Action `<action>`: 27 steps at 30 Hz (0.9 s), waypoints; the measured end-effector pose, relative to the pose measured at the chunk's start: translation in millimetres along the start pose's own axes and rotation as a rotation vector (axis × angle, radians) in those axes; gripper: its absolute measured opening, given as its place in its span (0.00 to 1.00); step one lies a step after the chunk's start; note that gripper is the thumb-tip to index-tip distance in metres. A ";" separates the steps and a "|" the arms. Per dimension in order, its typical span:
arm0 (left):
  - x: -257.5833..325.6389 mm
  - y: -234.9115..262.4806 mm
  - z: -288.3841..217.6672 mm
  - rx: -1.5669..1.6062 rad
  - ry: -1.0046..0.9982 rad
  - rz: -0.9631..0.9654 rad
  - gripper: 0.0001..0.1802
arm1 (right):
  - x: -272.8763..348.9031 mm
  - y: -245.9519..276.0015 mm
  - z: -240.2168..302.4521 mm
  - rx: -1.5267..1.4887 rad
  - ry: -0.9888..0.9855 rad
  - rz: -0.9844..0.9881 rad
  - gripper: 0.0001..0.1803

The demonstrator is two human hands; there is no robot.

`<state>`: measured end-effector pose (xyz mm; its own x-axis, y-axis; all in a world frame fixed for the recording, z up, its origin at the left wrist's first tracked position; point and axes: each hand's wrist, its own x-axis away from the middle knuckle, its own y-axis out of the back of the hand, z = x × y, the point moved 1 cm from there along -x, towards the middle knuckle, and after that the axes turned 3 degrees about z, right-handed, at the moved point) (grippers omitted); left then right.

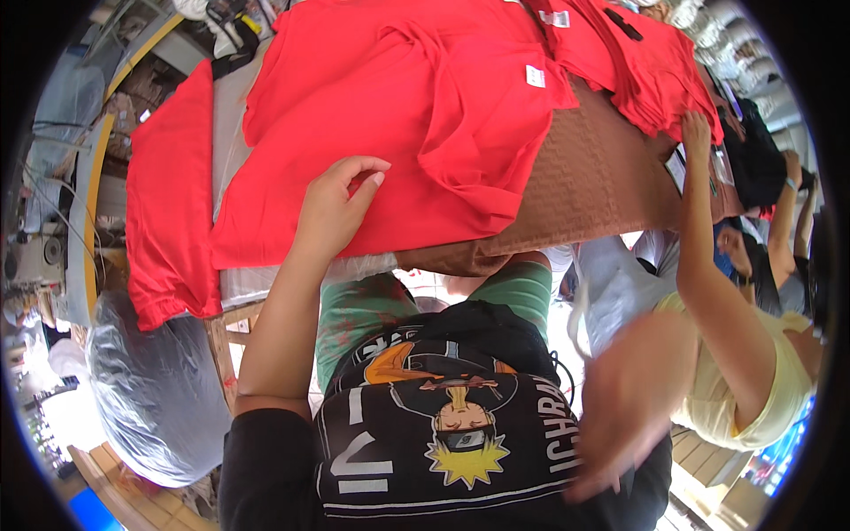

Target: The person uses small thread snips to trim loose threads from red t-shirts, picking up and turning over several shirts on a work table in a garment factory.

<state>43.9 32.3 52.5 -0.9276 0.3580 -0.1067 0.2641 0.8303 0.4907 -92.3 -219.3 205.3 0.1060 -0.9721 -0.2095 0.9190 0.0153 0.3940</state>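
Observation:
A large red garment with a small white label lies spread over the table before me. Just above its near part is my left hand, fingers loosely bent and thumb tip a little apart from the index finger. Nothing shows between them; whether the hand touches the cloth is unclear. My right hand is raised close to my body at the lower right, away from the table. Motion smears its fingers, so what they hold, if anything, does not show.
A folded red cloth hangs over the table's left edge. Brown cloth covers the table at right. A co-worker in a yellow top handles another red garment. A plastic-wrapped bundle stands lower left.

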 end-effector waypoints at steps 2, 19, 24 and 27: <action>-2.8 -3.0 2.0 -0.005 -0.005 0.011 0.09 | -14.1 -0.7 9.1 -0.105 0.201 0.230 0.11; -4.6 -44.3 -43.0 0.354 -0.062 0.147 0.11 | 64.9 78.4 -136.6 0.511 -0.868 -1.108 0.09; 18.1 -44.1 -17.8 0.274 -0.130 0.066 0.11 | 112.0 113.3 -180.0 0.670 -0.942 -1.565 0.11; 26.7 -48.3 4.0 0.250 0.046 0.051 0.11 | 131.6 138.9 -198.2 0.200 -0.993 -1.762 0.12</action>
<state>7.4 3.5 22.4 -0.9210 0.3871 -0.0451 0.3625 0.8935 0.2652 124.6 -298.7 55.0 -0.9423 0.3326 0.0385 -0.2830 -0.8527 0.4391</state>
